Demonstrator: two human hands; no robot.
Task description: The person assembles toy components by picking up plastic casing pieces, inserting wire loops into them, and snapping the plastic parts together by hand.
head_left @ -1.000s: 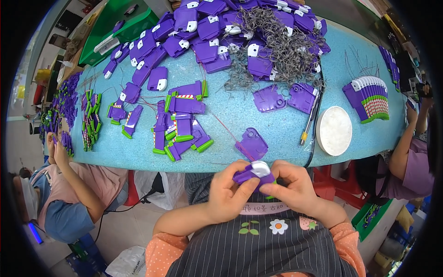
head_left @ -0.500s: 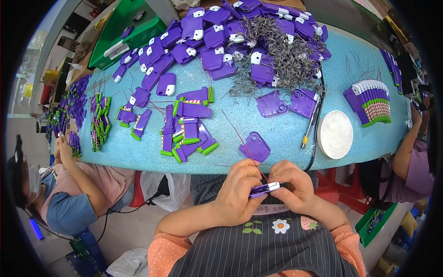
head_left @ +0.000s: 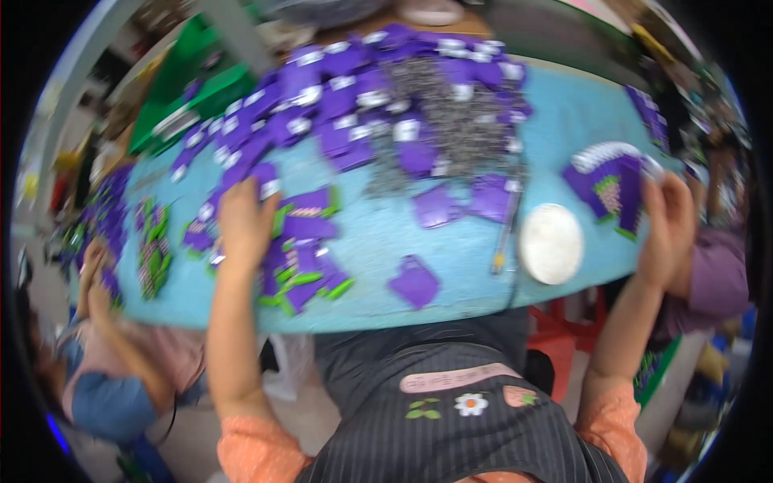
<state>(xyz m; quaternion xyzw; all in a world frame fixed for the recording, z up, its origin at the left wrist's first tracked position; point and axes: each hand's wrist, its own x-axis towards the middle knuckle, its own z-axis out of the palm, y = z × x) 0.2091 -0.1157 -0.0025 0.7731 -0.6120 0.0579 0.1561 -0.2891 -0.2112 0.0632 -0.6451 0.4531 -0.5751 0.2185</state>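
Note:
My right hand [head_left: 670, 221], fingers pinched at the white end, holds a purple plastic casing [head_left: 630, 193] with a green tip. That casing is against the right side of a fanned row of similar casings [head_left: 592, 179]. At the left, my left hand [head_left: 245, 221] reaches over the table, its fingertips at a purple casing half with a white corner [head_left: 266, 174]. Motion blur and the back of the hand hide whether the fingers grip it. Beside this hand lies a group of purple-and-green casings [head_left: 310, 229].
A large heap of purple casing halves [head_left: 338, 97] and a tangle of grey wire pieces [head_left: 451, 121] cover the far table. A white round disc [head_left: 551, 244], a pen-like tool [head_left: 505, 237] and a loose purple half [head_left: 415, 282] lie nearer. Co-workers sit at both sides.
My hands, together before my chest with a purple-and-white casing and red wire, have parted. The right has carried a casing to the fanned row; the left has gone to the purple halves. The view shifted.

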